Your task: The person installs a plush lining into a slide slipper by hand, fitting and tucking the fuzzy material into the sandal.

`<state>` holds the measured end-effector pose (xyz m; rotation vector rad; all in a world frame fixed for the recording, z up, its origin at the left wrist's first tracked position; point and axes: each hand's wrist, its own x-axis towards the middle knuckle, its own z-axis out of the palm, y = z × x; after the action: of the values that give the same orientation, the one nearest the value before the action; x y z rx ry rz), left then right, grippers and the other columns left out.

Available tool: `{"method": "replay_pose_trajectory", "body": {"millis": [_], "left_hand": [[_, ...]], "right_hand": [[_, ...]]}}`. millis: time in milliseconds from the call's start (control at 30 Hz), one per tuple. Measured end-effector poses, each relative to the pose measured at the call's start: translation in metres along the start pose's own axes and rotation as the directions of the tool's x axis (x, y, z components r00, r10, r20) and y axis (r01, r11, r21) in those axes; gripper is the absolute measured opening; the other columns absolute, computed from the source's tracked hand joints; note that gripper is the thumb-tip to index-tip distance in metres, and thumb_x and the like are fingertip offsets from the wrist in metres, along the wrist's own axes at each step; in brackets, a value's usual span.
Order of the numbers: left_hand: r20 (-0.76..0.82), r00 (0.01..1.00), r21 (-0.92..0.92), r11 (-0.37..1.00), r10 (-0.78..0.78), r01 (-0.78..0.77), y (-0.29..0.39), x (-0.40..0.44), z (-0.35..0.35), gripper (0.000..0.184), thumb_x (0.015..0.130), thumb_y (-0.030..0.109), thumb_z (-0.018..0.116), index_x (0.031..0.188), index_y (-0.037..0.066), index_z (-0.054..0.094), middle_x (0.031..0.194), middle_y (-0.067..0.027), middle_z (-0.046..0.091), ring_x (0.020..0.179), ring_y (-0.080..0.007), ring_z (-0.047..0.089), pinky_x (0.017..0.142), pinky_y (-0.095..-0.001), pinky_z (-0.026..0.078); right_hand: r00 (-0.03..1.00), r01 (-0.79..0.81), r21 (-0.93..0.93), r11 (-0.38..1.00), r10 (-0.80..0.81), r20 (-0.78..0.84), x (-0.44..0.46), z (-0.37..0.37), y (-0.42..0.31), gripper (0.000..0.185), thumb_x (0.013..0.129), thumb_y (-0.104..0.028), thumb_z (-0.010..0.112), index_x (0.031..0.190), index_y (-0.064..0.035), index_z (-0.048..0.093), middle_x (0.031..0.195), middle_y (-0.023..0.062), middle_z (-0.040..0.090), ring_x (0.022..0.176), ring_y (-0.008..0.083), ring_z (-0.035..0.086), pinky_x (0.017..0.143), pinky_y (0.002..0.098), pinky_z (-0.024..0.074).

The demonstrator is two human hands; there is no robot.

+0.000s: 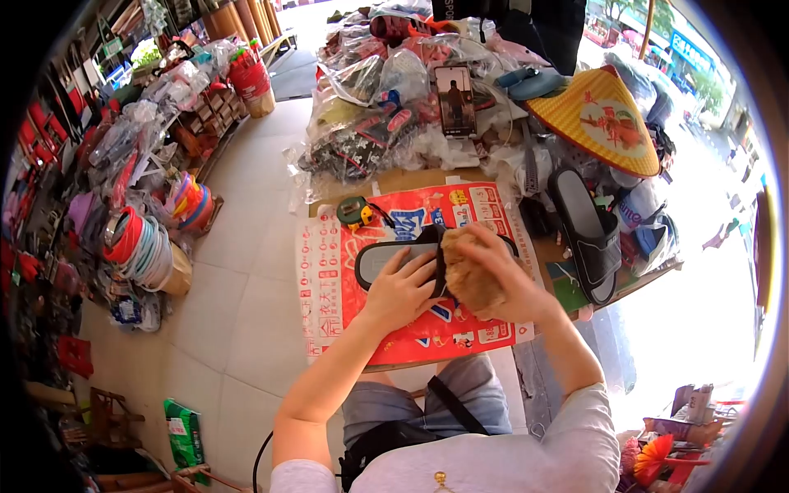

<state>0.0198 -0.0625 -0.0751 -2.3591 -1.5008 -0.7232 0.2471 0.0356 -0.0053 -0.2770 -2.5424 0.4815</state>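
Note:
A black slide sandal (381, 256) with a grey insole lies sideways on a red and white printed sheet (370, 329). My left hand (403, 294) grips it near the strap, with the fingers bent over the insole. Over the sandal's right part, my right hand (501, 267) holds a fuzzy brown cloth (470, 279), which hides much of the strap. Just behind the sandal sits a black and yellow tape measure (355, 212). A matching slide sandal (585, 238) rests at the table's right side.
Plastic-wrapped goods (370, 123) pile up at the back, with a phone (456, 100) propped upright among them. A yellow conical hat (604, 123) is at back right. Coiled bands (148, 255) and crowded shelves stand left of the tiled floor (246, 296).

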Motion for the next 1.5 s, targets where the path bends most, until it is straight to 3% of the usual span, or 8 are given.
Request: {"method": "replay_pose_trajectory", "body": {"millis": [67,533,633,800,933,1133,1267,1500], "left_hand": [[-0.059,0.998,0.042,0.999,-0.001,0.003,0.003,0.005,-0.008,0.033,0.073,0.029,0.077,0.098,0.008,0.070,0.131,-0.0073,0.062,0.136,-0.0258,0.047,0.115,-0.0517,0.034],[0.074,0.983,-0.121,0.977,-0.168,0.176,0.000,-0.027,-0.040,0.047,0.077,0.035,0.077,0.114,0.008,0.067,0.125,-0.0110,0.063,0.127,-0.0324,0.053,0.107,-0.0484,0.039],[0.148,0.980,-0.142,0.978,-0.134,0.155,-0.011,-0.008,-0.049,0.056,0.077,0.044,0.077,0.116,0.005,0.066,0.120,-0.0133,0.064,0.124,-0.0347,0.053,0.102,-0.0469,0.041],[0.110,0.983,-0.120,0.979,-0.150,0.162,-0.006,-0.004,-0.034,0.054,0.077,0.045,0.076,0.117,0.010,0.067,0.120,-0.0115,0.065,0.122,-0.0350,0.053,0.111,-0.0459,0.035],[0.138,0.978,-0.143,0.974,-0.158,0.178,-0.006,-0.005,-0.031,0.052,0.079,0.044,0.075,0.118,0.011,0.067,0.120,-0.0106,0.065,0.120,-0.0338,0.055,0.111,-0.0460,0.036],[0.046,0.991,-0.033,0.991,-0.126,0.128,-0.006,-0.007,-0.028,0.051,0.079,0.043,0.075,0.118,0.012,0.067,0.119,-0.0105,0.066,0.117,-0.0313,0.058,0.109,-0.0461,0.040],[0.061,0.986,-0.090,0.983,-0.155,0.160,-0.006,-0.007,-0.027,0.054,0.077,0.042,0.075,0.119,0.009,0.066,0.121,-0.0119,0.065,0.121,-0.0307,0.056,0.110,-0.0450,0.039],[0.058,0.978,-0.103,0.973,-0.201,0.206,-0.002,-0.008,-0.030,0.053,0.077,0.040,0.075,0.117,0.007,0.066,0.121,-0.0124,0.065,0.123,-0.0295,0.056,0.110,-0.0431,0.039]], "right_hand": [[0.984,-0.152,0.567,0.810,0.175,0.014,-0.007,-0.008,0.005,0.094,0.067,-0.010,0.086,0.147,-0.0064,0.036,0.157,0.0188,0.029,0.147,0.0368,0.028,0.118,0.0443,0.0286],[0.988,0.066,0.040,0.997,-0.059,-0.144,0.019,0.056,-0.012,0.073,0.067,-0.023,0.090,0.130,-0.0091,0.055,0.150,0.0221,0.041,0.141,0.0435,0.036,0.113,0.0498,0.0347],[0.889,-0.321,0.704,0.633,0.458,-0.007,0.034,0.033,-0.017,0.070,0.069,-0.019,0.089,0.130,-0.0104,0.055,0.145,0.0215,0.046,0.137,0.0426,0.041,0.111,0.0470,0.0371],[0.954,-0.073,0.042,0.996,0.082,-0.287,0.035,0.059,-0.003,0.069,0.064,-0.019,0.090,0.124,-0.0094,0.057,0.137,0.0181,0.055,0.132,0.0416,0.047,0.109,0.0479,0.0372],[0.944,0.038,0.251,0.967,0.047,-0.326,0.036,0.063,0.015,0.059,0.060,-0.008,0.084,0.115,-0.0078,0.061,0.130,0.0144,0.060,0.121,0.0393,0.054,0.104,0.0456,0.0420],[0.873,-0.219,-0.064,0.974,0.166,-0.459,0.036,0.018,0.020,0.058,0.056,-0.003,0.082,0.110,-0.0061,0.062,0.114,0.0114,0.065,0.109,0.0356,0.059,0.092,0.0437,0.0486],[0.952,0.057,-0.210,0.976,-0.116,-0.283,0.041,0.027,-0.002,0.063,0.053,-0.012,0.084,0.112,-0.0074,0.061,0.115,0.0081,0.064,0.112,0.0365,0.057,0.099,0.0514,0.0426],[0.969,0.069,0.113,0.991,-0.040,-0.245,0.037,0.060,0.001,0.055,0.062,-0.012,0.083,0.112,-0.0093,0.062,0.128,0.0130,0.060,0.120,0.0398,0.055,0.100,0.0470,0.0457]]}}
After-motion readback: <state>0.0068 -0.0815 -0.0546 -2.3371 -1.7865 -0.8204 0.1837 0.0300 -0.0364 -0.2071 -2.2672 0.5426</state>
